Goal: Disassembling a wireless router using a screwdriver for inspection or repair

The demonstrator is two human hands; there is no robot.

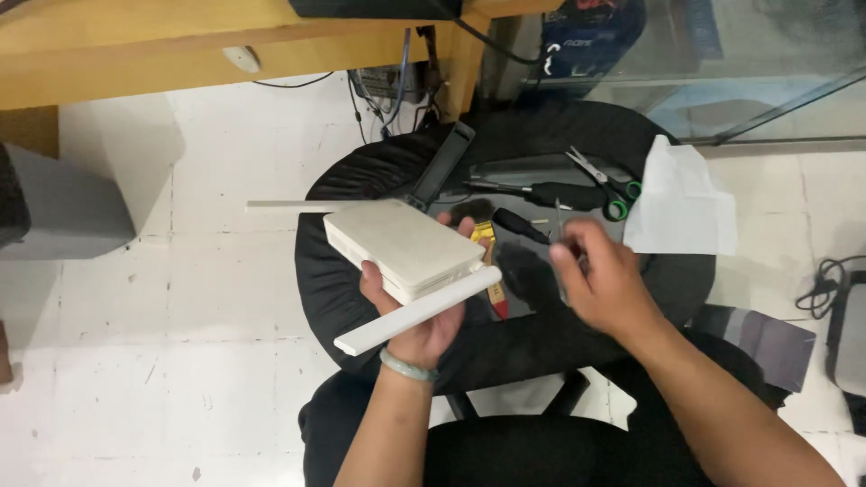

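Observation:
My left hand holds a white router from below, above a black round stool seat. One flat white antenna sticks out toward me; another points left. My right hand hovers just right of the router, fingers pinched on a thin metal tool, which is blurred. A green bracelet circles my left wrist.
On the seat lie green-handled scissors, a black-handled screwdriver, a small brush with a yellow and red handle and a black flat part. White paper hangs off its right edge. A wooden desk and cables stand behind.

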